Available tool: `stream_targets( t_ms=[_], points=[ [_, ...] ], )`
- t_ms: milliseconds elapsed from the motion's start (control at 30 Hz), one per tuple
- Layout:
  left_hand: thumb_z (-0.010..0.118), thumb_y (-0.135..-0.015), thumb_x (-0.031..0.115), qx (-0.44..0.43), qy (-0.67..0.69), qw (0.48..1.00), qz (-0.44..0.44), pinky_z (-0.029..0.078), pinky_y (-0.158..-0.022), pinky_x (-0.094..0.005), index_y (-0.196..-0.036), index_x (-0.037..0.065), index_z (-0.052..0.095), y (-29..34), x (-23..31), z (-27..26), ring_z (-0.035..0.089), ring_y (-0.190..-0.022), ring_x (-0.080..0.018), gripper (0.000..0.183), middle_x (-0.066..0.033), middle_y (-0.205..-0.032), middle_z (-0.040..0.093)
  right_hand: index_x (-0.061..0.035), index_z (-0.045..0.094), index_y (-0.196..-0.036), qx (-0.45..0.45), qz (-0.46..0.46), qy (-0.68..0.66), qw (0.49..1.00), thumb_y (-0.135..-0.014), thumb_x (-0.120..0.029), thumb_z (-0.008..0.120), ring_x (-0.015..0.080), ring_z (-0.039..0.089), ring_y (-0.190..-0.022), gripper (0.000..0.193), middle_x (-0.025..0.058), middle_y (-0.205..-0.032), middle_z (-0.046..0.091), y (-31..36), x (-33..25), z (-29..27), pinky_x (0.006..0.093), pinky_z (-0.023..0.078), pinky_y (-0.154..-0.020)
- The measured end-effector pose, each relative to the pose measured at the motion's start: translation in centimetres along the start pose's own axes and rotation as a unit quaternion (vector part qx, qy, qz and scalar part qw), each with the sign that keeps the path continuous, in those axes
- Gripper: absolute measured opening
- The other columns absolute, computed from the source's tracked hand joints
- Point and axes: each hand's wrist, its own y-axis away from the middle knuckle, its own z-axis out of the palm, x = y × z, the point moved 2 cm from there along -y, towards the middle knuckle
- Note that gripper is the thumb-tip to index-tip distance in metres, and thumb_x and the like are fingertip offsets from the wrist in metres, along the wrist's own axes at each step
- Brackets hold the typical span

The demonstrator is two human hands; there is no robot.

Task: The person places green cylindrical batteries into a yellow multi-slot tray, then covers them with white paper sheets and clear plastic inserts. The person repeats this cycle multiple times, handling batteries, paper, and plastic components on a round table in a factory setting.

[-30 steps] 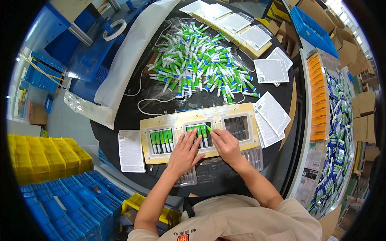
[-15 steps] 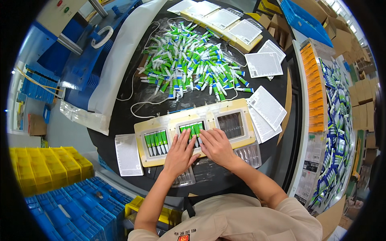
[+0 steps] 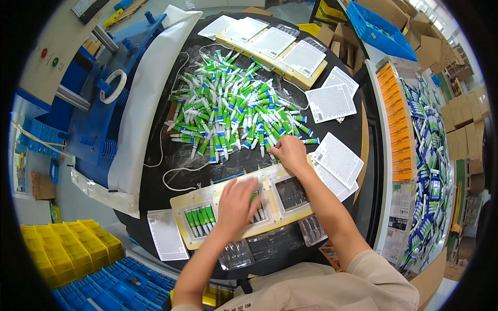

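A pale yellow frame [image 3: 186, 202] with three windows lies before me. Several green-and-white tubes [image 3: 200, 218] stand in a row in its left window. The middle window also has tubes, partly hidden under my left hand [image 3: 236, 208], whose fingers are smeared by motion. In the right window is a clear plastic blister [image 3: 291, 194] showing no tubes. Beyond the frame spreads a heap of loose green, white and blue tubes [image 3: 228, 111]. At its near right edge my right hand [image 3: 290, 154] is closed in a pinch; what its fingertips hold is hidden.
Printed white cards [image 3: 332, 103] lie at the right, and another card [image 3: 167, 236] sits left of the frame. A second yellow frame [image 3: 270, 56], topped with cards, is at the back. Clear blisters [image 3: 313, 229] lie at the near edge. A white cord [image 3: 179, 171] curves along the left.
My right hand has moved from the middle window up to the heap's near edge. My left hand has lifted and blurred over that window. The whole view has shifted somewhat.
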Motion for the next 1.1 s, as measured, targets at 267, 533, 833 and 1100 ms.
stream_targets(
  t_ms=[267,533,833,1100],
  points=[
    [0.082,-0.08,0.032,-0.062,-0.192,0.964,-0.174,0.052,-0.072,-0.047,-0.085,0.003,0.075,-12.8,-4.6,7.7,0.066,-0.088,-0.0335,0.03,-0.0133,-0.091,0.064,-0.0021,0.076,-0.11,0.115,-0.117,-0.261,0.951,-0.084,0.0,0.073,0.0224,0.072,-0.09,0.026,0.0134,-0.104,0.074,8.1,1.7,-7.4,0.0315,0.058,-0.076],
    [0.077,-0.083,0.01,0.123,-0.064,0.977,-0.165,0.054,-0.075,-0.0401,-0.097,0.004,0.073,-8.0,-0.9,5.4,0.069,-0.089,-0.0282,0.016,-0.0104,-0.099,0.069,0.0098,0.067,-0.112,0.064,-0.388,0.074,0.917,-0.077,-0.003,0.064,0.0272,0.064,-0.097,0.038,0.0169,-0.112,0.066,16.0,1.2,-4.7,0.0347,0.056,-0.083],
    [0.076,-0.08,-0.001,0.192,-0.089,0.976,-0.045,0.055,-0.067,-0.0371,-0.115,0.0,0.072,1.4,7.8,7.0,0.068,-0.079,-0.0287,0.035,-0.0127,-0.094,0.068,0.0053,0.068,-0.112,0.02,-0.318,-0.101,0.943,-0.081,0.002,0.063,0.0324,0.065,-0.103,0.032,0.0173,-0.116,0.068,15.2,1.8,-5.0,0.0386,0.056,-0.086],
    [0.073,-0.081,0.013,0.074,-0.101,0.987,-0.103,0.049,-0.089,-0.0451,-0.131,0.0,0.062,2.0,9.4,7.3,0.062,-0.104,-0.0319,0.053,-0.0148,-0.117,0.063,-0.0076,0.075,-0.088,0.04,-0.107,0.083,0.99,-0.082,-0.028,0.079,0.0312,0.068,-0.088,0.022,0.0099,-0.093,0.07,1.5,0.7,-2.2,0.0443,0.054,-0.076]
  ],
)
